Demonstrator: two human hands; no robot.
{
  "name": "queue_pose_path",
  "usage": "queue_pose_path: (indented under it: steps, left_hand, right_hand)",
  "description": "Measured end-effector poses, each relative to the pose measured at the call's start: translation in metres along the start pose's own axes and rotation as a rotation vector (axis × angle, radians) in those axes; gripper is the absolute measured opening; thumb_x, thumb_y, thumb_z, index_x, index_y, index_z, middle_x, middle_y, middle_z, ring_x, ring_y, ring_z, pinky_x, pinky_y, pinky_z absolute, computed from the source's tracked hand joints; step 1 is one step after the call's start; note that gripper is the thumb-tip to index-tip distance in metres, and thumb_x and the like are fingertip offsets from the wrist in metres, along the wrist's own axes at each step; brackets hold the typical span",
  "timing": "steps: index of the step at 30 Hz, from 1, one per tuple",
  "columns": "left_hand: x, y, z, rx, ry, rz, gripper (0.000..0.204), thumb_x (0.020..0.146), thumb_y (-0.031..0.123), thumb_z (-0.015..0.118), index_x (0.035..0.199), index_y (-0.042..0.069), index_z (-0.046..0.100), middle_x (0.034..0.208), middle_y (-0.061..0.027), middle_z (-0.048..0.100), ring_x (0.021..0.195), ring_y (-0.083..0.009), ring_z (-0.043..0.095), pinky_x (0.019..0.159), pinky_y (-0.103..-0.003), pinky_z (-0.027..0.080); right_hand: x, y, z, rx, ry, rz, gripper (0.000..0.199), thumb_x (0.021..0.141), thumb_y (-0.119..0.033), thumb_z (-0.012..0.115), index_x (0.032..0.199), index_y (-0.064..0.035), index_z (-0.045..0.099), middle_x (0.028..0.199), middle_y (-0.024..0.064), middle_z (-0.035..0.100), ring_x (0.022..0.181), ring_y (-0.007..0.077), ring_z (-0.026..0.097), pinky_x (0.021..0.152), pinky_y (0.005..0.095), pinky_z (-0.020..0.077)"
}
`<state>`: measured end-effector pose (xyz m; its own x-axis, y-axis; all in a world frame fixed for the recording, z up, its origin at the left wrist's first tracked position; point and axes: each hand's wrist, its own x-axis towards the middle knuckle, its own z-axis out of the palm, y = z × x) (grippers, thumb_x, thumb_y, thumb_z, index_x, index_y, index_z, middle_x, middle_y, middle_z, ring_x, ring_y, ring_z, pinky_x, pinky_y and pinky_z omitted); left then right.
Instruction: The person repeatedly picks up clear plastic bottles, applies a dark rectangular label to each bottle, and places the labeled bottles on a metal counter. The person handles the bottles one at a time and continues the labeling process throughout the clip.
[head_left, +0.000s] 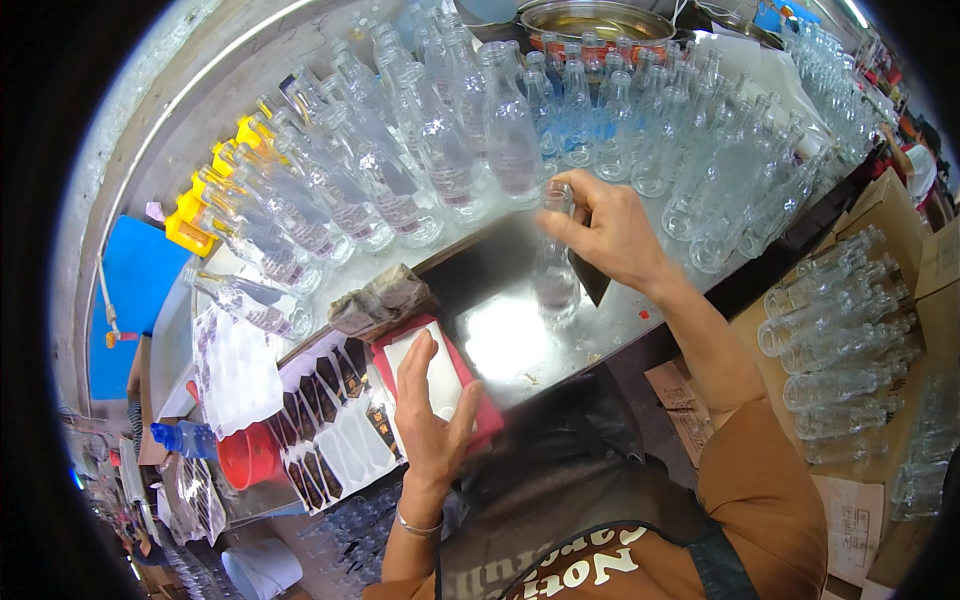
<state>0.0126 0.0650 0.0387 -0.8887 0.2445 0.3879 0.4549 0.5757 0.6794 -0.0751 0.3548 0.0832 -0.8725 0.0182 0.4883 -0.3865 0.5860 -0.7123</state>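
In one hand [612, 228], a slender bottle [556, 278] seems glass.

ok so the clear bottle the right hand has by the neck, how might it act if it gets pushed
The clear bottle looks like glass, so it is probably stiff and could break if knocked. Its tall, slim shape suggests it may tip if the right hand lets go. Its smooth, shiny sides may feel slippery.
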Motion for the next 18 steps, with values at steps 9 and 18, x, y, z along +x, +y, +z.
queue_pose_path:
  steps: [9, 18]
  left_hand:
    - [0.006, -0.009, 0.012, -0.035, -0.063, -0.099, 0.067, 0.081, 0.003, 0.078, 0.142, -0.002, 0.051, 0.143, -0.0208, 0.054, 0.122, -0.0327, 0.06, 0.104, -0.041, 0.049]
    - [0.007, -0.012, 0.017, -0.044, -0.11, -0.087, 0.061, 0.083, -0.001, 0.073, 0.14, 0.001, 0.055, 0.146, -0.016, 0.054, 0.115, -0.0248, 0.066, 0.096, -0.038, 0.053]
  right_hand:
    - [0.029, 0.033, 0.006, -0.071, 0.14, -0.13, 0.045, 0.091, -0.032, 0.074, 0.12, 0.0006, 0.067, 0.106, 0.0146, 0.071, 0.069, 0.0176, 0.066, 0.062, 0.0306, 0.0512]
    - [0.2, 0.152, 0.013, -0.41, 0.121, -0.051, 0.05, 0.092, -0.04, 0.067, 0.126, -0.0042, 0.063, 0.115, 0.0206, 0.07, 0.103, 0.0395, 0.067, 0.09, 0.0426, 0.0515]
